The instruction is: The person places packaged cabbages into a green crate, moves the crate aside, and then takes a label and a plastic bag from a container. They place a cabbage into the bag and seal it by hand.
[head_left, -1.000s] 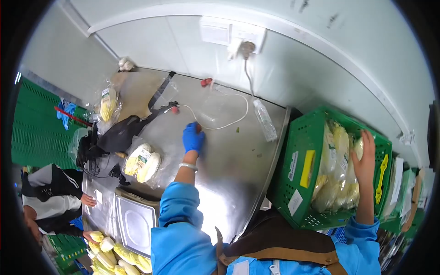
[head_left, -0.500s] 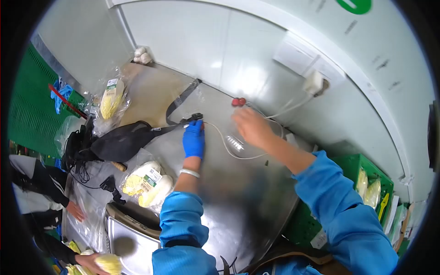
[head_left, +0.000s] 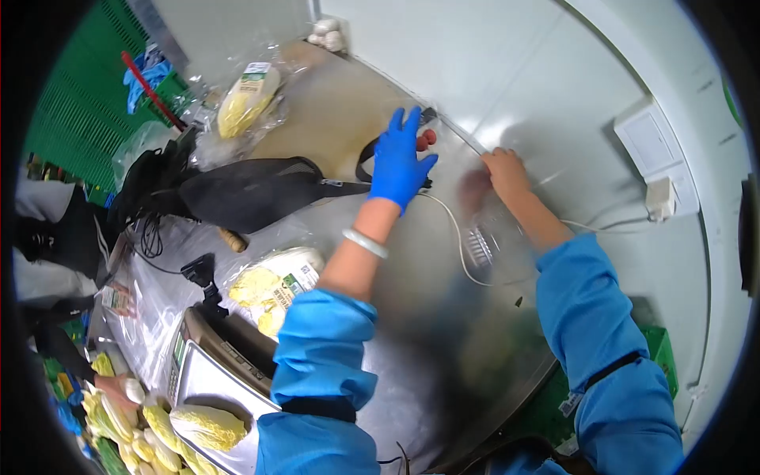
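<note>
My left hand, in a blue glove, has its fingers spread over the black strap, just left of two small red round items. Bare and close to the wall's foot, my right hand has its fingers bent together; what they hold, if anything, is hidden. A white cable curves over the metal table between my arms. The black mesh bag lies left of my left hand. Below it sits a wrapped cabbage with a label.
A scale stands at the lower left, with an unwrapped cabbage on it. Another wrapped cabbage and garlic are at the back. A socket is on the wall. A co-worker's hand is near several cabbages.
The view has turned. My left hand has left the strap's buckle and spread its fingers near the red items. My right hand has moved along the wall's foot. A cabbage now lies on the scale.
</note>
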`<state>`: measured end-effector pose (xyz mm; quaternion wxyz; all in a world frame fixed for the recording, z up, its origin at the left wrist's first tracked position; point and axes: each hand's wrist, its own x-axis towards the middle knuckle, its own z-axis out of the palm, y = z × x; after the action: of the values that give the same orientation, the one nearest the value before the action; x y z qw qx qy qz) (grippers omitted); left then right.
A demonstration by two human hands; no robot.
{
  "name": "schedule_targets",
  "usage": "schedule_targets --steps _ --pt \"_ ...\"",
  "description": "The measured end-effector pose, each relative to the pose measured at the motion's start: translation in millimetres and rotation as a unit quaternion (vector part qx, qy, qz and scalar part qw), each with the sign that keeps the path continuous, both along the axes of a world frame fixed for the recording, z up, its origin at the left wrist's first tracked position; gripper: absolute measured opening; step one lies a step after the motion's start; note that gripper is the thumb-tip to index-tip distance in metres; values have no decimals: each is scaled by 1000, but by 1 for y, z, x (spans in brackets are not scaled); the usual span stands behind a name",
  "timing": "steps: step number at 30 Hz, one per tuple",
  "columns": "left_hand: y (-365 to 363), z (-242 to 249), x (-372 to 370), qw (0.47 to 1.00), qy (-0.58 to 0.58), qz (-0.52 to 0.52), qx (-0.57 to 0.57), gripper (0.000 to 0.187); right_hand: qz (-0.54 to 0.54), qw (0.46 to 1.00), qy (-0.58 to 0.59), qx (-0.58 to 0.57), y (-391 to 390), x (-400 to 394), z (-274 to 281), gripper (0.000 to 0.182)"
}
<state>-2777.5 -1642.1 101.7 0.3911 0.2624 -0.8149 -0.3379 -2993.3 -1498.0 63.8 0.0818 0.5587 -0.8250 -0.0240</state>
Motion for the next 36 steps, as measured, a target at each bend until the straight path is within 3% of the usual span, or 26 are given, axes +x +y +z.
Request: schedule_targets --steps 2,4,6,9,12,13,15,17,20,21,23,24,25,27,28,29,30,31,33,35,36 --pt "-42 9 12 975 -60 131 -172 62 17 998 -33 -55 -8 5 11 22" --pt "-101 17 51 936 -77 233 -251 76 25 992 -75 -101 -21 25 46 20" --pt "-151 17 87 896 -99 355 -248 72 79 970 -160 -164 -41 46 64 31" --pt "-172 27 115 834 -389 346 -180 59 110 963 -183 -165 -59 83 59 45" --pt "-200 -4 131 830 -436 275 -213 42 185 943 -218 -171 -67 121 47 58" --pt "-215 -16 134 851 -402 277 -193 33 223 935 -212 -176 -64 137 50 56" --pt "-237 -23 134 907 -223 313 -174 29 271 920 -235 -160 -54 163 49 52" --pt "-261 -23 137 918 -63 330 -212 21 296 901 -292 -121 -45 180 44 48" --pt "-214 27 134 954 161 250 43 17 260 851 -442 -110 -39 190 34 42" --pt "-208 26 130 952 233 195 32 15 182 795 -572 -83 -38 193 36 36" --pt "-135 68 131 961 223 165 -7 14 72 557 -823 -83 -37 187 41 39" --pt "-96 84 134 966 216 138 -15 13 11 410 -909 -79 -36 185 44 42" --pt "-59 97 138 971 210 110 -26 12 -56 317 -944 -67 -33 189 65 52" --pt "1 111 151 984 170 -49 17 11 18 185 -982 -29 -22 186 69 58" --pt "21 97 150 964 216 -149 30 10 55 117 -992 -10 -13 184 70 62" --pt "36 101 157 958 140 -246 -42 10 97 270 -956 -53 1 187 75 65" --pt "42 102 159 915 84 -376 -116 11 137 416 -894 -97 21 191 83 68" --pt "52 101 164 885 13 -461 -53 21 78 399 -910 -83 40 196 80 68" --pt "43 100 168 904 5 -427 -6 27 -46 353 -932 -67 79 206 74 70" --pt "2 70 165 937 53 -346 19 30 -181 134 -971 -84 103 205 38 70" --pt "-22 57 158 865 202 -257 381 27 -251 27 -962 -103 115 204 21 70"
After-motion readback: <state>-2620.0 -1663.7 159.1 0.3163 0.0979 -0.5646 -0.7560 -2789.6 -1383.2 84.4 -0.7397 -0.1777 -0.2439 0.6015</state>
